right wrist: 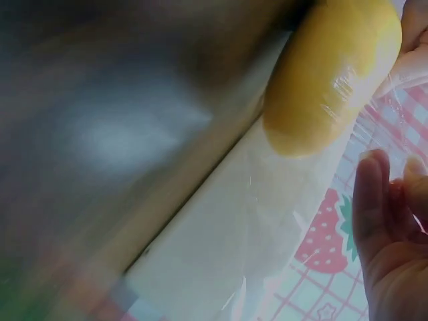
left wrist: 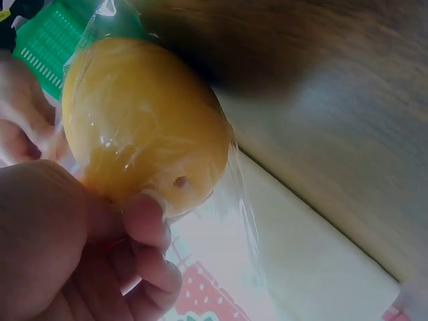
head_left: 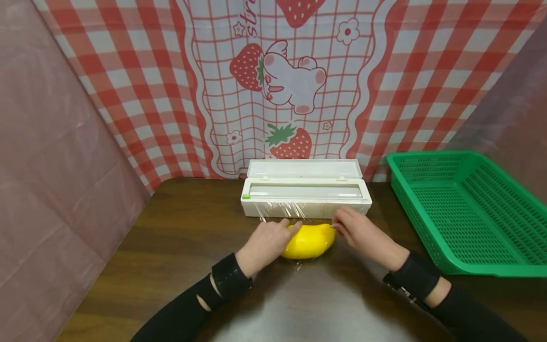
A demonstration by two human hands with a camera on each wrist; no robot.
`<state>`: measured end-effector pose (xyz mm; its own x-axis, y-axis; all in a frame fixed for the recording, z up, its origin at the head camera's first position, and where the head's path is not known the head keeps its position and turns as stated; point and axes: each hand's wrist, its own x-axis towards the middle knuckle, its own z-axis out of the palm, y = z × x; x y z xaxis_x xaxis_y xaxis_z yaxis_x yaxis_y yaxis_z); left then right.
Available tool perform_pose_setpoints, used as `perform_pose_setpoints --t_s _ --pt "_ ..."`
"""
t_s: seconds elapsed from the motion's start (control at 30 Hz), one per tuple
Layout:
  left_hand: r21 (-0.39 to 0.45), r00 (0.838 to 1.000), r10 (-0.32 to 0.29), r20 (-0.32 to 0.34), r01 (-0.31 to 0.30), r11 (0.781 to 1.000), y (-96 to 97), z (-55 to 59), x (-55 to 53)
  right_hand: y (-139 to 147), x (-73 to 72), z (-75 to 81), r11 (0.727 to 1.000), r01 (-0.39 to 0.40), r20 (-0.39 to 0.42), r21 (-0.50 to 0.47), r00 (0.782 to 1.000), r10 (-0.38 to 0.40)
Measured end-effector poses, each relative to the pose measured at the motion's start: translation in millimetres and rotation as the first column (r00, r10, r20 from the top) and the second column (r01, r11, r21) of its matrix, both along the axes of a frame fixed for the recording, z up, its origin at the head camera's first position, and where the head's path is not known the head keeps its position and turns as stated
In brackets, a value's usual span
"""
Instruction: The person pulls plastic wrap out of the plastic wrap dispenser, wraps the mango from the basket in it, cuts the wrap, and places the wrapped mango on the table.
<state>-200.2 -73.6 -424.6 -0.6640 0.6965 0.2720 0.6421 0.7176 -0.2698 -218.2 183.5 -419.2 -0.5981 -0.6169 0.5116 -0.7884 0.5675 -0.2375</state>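
A yellow mango (head_left: 309,241), wrapped in clear cling film (left wrist: 120,124), lies on the table in front of a white cling film box (head_left: 273,209). Film stretches from the mango up to the box. At the mango's left end my left hand (head_left: 269,240) holds it, the thumb pressed near a small dimple in the left wrist view. By the right end is my right hand (head_left: 359,232), fingers bent. Its fingertips (right wrist: 372,164) look a little apart in the right wrist view, close beside the film. Whether they touch the film is unclear.
The box's lid (head_left: 303,168) is raised, with a film roll (head_left: 305,191) inside and a green slider at its left. A green plastic basket (head_left: 414,223) stands on the right. Behind hangs a red-and-white checked cloth (head_left: 149,85). The wooden table (head_left: 171,237) extends left.
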Motion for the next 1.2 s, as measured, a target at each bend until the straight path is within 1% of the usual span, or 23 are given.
perform_pose_setpoints --t_s 0.2,0.33,0.43,0.53,0.6,0.67,0.73,0.8,0.83,0.9,0.97,1.0,1.07,1.13,1.2 --pt "-0.006 1.000 -0.017 0.002 0.017 1.000 1.0 -1.2 0.0 -17 -12.8 -10.8 1.000 -0.029 -0.053 0.006 0.998 0.029" --pt "0.003 0.999 -0.033 0.006 0.033 0.999 -0.7 -2.9 -0.1 -25 -14.9 -17.0 1.000 -0.014 -0.017 0.024 1.000 0.015" --pt "0.003 0.999 -0.041 -0.014 0.041 0.999 -1.5 -3.4 -0.8 -30 -14.2 -17.9 0.999 0.012 0.014 0.053 1.000 -0.013" --pt "0.005 0.999 -0.039 -0.037 0.039 0.999 -2.1 -3.4 -2.1 -33 -13.4 -17.7 0.997 0.042 0.025 0.062 0.999 -0.043" --pt "0.008 0.999 -0.025 -0.042 0.026 1.000 -2.4 -3.9 -3.0 -33 -12.8 -17.8 0.997 0.064 0.037 0.043 0.997 -0.066" --pt "0.019 0.999 -0.002 -0.032 0.003 1.000 -3.2 -4.4 -3.2 -33 -12.3 -18.2 0.996 0.085 0.050 0.012 0.995 -0.085" --pt "0.045 0.999 0.039 -0.024 -0.038 0.998 -3.6 -5.3 -3.5 -32 -11.8 -18.4 0.996 0.092 0.059 -0.005 0.994 -0.092" --pt "0.099 0.995 0.097 -0.029 -0.094 0.991 -4.0 -5.3 -3.9 -31 -11.3 -17.7 0.996 0.084 0.070 -0.010 0.994 -0.083" --pt "0.134 0.991 0.128 -0.037 -0.122 0.983 -3.7 -5.0 -3.9 -31 -10.7 -17.5 0.997 0.074 0.070 -0.004 0.995 -0.074" --pt "0.221 0.981 0.183 -0.055 -0.167 0.961 -3.1 -4.9 -4.5 -30 -10.0 -17.1 0.999 0.051 0.073 0.016 0.996 -0.052" --pt "0.297 0.974 0.219 -0.061 -0.192 0.936 -2.6 -4.8 -5.2 -28 -9.3 -16.6 0.999 0.032 0.081 0.028 0.996 -0.034" --pt "0.325 0.972 0.229 -0.059 -0.198 0.925 -2.4 -4.9 -5.5 -28 -9.1 -16.4 0.999 0.022 0.083 0.032 0.996 -0.024" --pt "0.361 0.970 0.238 -0.053 -0.203 0.910 -2.0 -6.0 -5.8 -26 -8.7 -17.0 0.999 0.002 0.083 0.042 0.997 -0.005" --pt "0.376 0.971 0.235 -0.041 -0.203 0.904 -1.4 -7.4 -5.6 -24 -8.0 -17.6 0.999 -0.019 0.081 0.046 0.997 0.015" --pt "0.387 0.973 0.226 -0.046 -0.192 0.902 -0.9 -8.0 -5.0 -22 -7.6 -18.8 0.998 -0.040 0.073 0.056 0.997 0.035"
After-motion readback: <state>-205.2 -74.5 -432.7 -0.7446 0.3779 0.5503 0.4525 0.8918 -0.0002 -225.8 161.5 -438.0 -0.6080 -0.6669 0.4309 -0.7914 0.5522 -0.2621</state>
